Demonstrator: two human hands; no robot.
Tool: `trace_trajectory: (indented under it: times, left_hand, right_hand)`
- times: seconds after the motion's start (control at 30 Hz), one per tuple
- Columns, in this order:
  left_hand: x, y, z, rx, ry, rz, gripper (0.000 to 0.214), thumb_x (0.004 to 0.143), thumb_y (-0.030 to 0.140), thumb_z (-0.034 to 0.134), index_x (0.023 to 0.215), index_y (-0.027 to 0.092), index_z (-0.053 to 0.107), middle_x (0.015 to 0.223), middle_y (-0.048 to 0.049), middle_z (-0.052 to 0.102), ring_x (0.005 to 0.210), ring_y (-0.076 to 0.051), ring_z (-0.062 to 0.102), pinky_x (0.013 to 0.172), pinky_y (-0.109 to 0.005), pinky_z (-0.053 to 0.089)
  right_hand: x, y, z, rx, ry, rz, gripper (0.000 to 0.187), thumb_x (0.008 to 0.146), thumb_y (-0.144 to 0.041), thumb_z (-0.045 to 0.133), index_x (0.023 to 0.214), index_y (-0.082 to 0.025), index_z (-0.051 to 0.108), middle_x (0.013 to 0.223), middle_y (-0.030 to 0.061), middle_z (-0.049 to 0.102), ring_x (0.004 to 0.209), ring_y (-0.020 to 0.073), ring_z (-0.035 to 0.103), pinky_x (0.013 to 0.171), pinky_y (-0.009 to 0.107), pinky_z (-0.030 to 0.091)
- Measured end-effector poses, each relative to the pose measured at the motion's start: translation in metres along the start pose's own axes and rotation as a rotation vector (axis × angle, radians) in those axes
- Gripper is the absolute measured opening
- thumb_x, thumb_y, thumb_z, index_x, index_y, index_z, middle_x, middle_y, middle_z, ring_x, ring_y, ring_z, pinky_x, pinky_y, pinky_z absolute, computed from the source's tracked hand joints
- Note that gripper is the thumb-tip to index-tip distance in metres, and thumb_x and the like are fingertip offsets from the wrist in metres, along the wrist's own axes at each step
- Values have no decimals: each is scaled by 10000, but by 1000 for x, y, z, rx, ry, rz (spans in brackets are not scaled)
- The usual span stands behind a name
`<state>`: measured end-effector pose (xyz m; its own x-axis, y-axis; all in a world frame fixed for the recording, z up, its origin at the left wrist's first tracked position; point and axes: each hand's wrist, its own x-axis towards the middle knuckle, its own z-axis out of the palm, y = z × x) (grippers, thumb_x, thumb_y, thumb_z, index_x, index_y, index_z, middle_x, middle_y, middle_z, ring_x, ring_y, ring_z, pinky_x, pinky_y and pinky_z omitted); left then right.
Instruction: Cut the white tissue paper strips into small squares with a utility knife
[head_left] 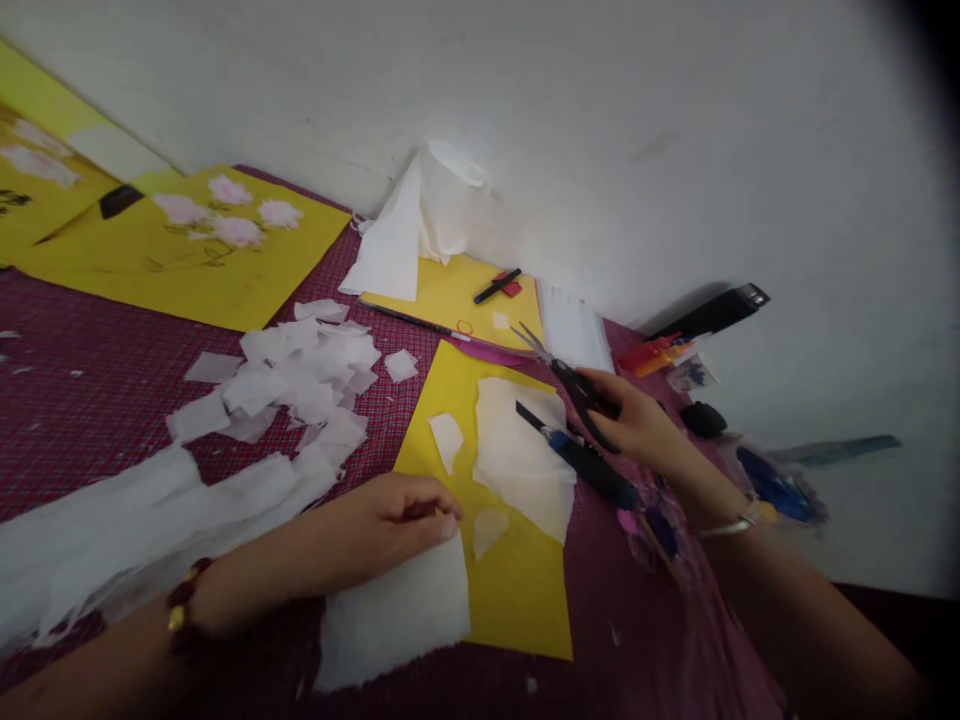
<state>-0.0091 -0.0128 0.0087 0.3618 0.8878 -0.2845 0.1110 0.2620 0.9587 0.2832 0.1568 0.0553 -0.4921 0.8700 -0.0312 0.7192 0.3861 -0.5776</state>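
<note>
My right hand (634,420) is closed round the black handles of a pair of scissors (574,385), whose blades point up and left and stand slightly apart. Low in the middle, my left hand (397,520) pinches the top corner of a white sheet of thin paper (405,610) between thumb and curled fingers. That sheet partly overlaps a yellow sheet (517,610). A crumpled white paper (514,450) and small torn scraps lie on the yellow sheet. Just below the scissors rests a utility knife (592,470) with its dark blade out.
Cut white squares (292,370) are heaped on the checked tablecloth (45,400), beside long white strips (150,510). Yellow paper with pink flowers (217,240) lies at the back left. A folded white paper (397,230) stands against the wall. Paint tubes (656,353) sit at right.
</note>
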Motion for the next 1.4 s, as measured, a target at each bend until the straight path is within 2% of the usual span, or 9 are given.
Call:
trace_trajectory:
  times: [0.07,0.23,0.37,0.5,0.63,0.8,0.9,1.23,1.4]
  left_hand:
    - [4,6,-5,183,69,72,247,847,378,541,883,203,711,809,-17,691,746,-183,598,647,-255,419]
    - [31,21,-23,764,211,185,223,861,232,459,842,180,675,817,-43,674,752,-194,606,679,-294,426]
    - [64,28,-30,1051,94,365,354,759,88,482,1061,160,650,1149,-116,640,1060,-244,576,878,-337,422]
    - [85,32,-38,1163,-93,221,309,661,68,522,917,173,661,916,-80,676,843,-228,603,736,-321,421]
    - [86,33,-44,913,24,42,54,649,151,574,618,186,547,597,11,538,576,-159,486,550,-283,319]
    - [70,40,-32,-34,291,24,163,681,291,689,690,184,567,619,48,522,525,-85,446,504,-217,330]
    - [62,43,-19,-313,347,-14,222,645,296,764,696,172,588,639,34,564,531,-69,485,478,-182,336]
    - [55,45,-9,22,396,33,160,675,278,676,627,174,564,573,46,523,499,-77,436,483,-207,357]
    - [51,44,-15,-60,363,79,175,665,316,677,638,183,567,608,38,536,532,-85,427,492,-215,350]
  right_hand:
    - [7,17,1,-86,96,33,538,787,-345,636,1292,-172,566,1204,132,657,1077,306,627,988,505,470]
    - [-6,13,12,94,24,-78,540,810,-289,616,1334,-193,523,1294,96,622,1158,266,605,1034,459,456]
    - [-28,-1,21,142,-39,-100,558,788,-270,634,1332,-197,533,1308,100,612,1170,274,597,1036,465,461]
    - [-55,-3,25,288,-86,-53,535,800,-308,621,1318,-201,543,1301,116,613,1169,288,597,1034,486,461]
    - [-78,-7,26,437,-170,1,557,823,-326,621,1354,-206,506,1357,119,565,1236,288,547,1075,483,415]
    - [-91,-16,28,468,-341,-33,708,838,-385,655,1462,-204,372,1484,136,427,1324,302,454,1108,485,363]
    - [-90,-24,29,448,-386,-66,745,813,-399,684,1462,-189,385,1487,153,422,1350,321,417,1123,496,333]
    - [-78,-32,37,544,-400,-62,687,813,-413,686,1413,-176,449,1421,144,502,1276,298,497,1066,471,409]
    - [-78,-27,34,630,-493,-35,669,828,-447,667,1416,-216,449,1395,120,524,1233,277,526,1045,436,424]
